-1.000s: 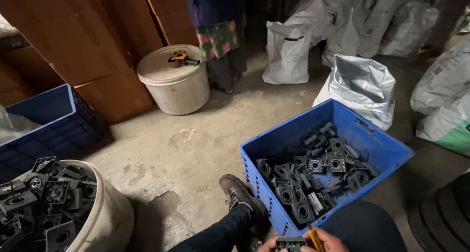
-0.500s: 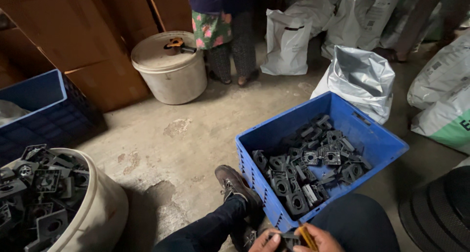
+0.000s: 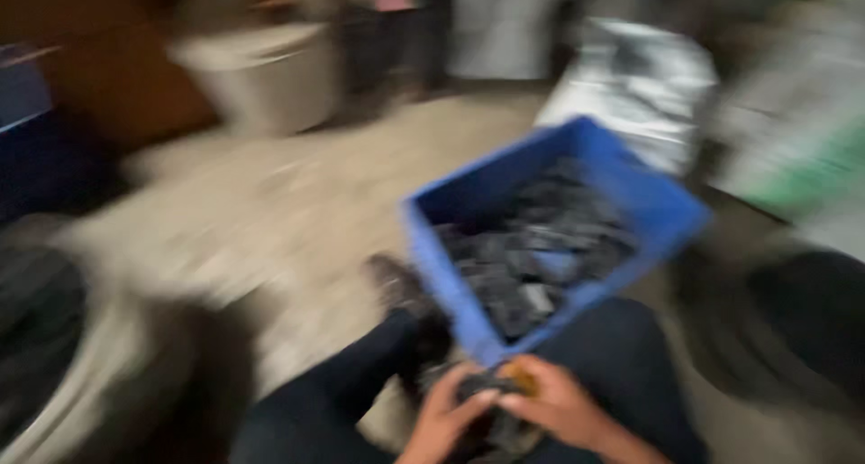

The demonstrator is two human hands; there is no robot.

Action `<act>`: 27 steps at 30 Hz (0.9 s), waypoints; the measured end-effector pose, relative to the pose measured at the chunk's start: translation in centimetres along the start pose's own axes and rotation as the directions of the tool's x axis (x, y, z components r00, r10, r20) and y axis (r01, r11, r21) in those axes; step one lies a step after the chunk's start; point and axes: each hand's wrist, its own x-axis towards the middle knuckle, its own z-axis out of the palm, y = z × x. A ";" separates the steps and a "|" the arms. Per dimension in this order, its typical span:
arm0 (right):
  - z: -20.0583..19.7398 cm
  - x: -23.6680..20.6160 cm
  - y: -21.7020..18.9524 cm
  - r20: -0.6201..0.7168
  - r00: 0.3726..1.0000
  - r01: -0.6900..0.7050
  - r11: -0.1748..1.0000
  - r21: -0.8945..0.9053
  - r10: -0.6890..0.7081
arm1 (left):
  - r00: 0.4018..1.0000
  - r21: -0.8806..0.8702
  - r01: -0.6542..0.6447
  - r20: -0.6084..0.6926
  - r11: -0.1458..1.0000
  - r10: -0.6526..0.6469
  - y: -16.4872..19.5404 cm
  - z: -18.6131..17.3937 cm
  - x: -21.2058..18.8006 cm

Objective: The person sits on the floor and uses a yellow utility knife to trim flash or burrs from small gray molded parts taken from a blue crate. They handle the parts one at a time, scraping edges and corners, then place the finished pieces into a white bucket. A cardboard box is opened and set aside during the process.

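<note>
Dark part point(image 3: 482, 387) gripped between both hands point(image 3: 505, 410), just below blue crate point(image 3: 450, 221).

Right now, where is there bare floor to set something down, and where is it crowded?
Bare concrete floor lies open between the pale bucket, the blue crate and the person's shoe. It is crowded at the crate, full of dark parts, and at the sacks behind it. Blur hides finer detail.

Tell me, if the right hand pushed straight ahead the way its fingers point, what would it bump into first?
The right hand points left, toward the left hand, with a dark part between them. It would probably meet that part first, but the picture is blurred, so this is a guess.
</note>
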 end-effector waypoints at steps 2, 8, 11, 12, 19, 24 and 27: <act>0.4 -0.7 -1.9 -0.007 0.998 -0.063 0.997 0.034 0.063 | 1.000 0.194 -0.011 0.012 0.981 0.009 -2.3 -0.9 1.1; 0.0 -2.1 -7.0 -0.029 1.000 -0.004 0.974 -0.227 -0.003 | 0.987 0.161 -0.149 -0.036 0.976 0.157 -10.1 -1.5 4.4; 0.8 -2.8 -6.9 -0.023 0.999 0.035 0.948 -0.315 -0.044 | 0.922 0.194 -0.387 0.050 0.902 0.384 -12.5 -2.2 4.5; 1.3 -3.0 -6.5 -0.020 0.999 0.038 0.947 -0.318 -0.047 | 0.922 0.217 -0.387 0.114 0.896 0.370 -12.7 -2.7 4.4; 1.1 -3.1 -4.3 -0.008 0.999 -0.053 0.967 -0.249 0.053 | 0.945 0.239 -0.314 0.169 0.919 0.279 -12.3 -2.0 5.3; 0.9 -3.5 -3.6 0.005 0.997 -0.072 0.973 -0.221 0.075 | 0.954 0.256 -0.280 0.177 0.925 0.240 -12.4 -1.5 5.2; 0.4 -3.7 -2.1 0.002 0.998 -0.055 0.967 -0.249 0.058 | 0.958 0.256 -0.264 0.179 0.930 0.223 -12.9 -1.3 5.5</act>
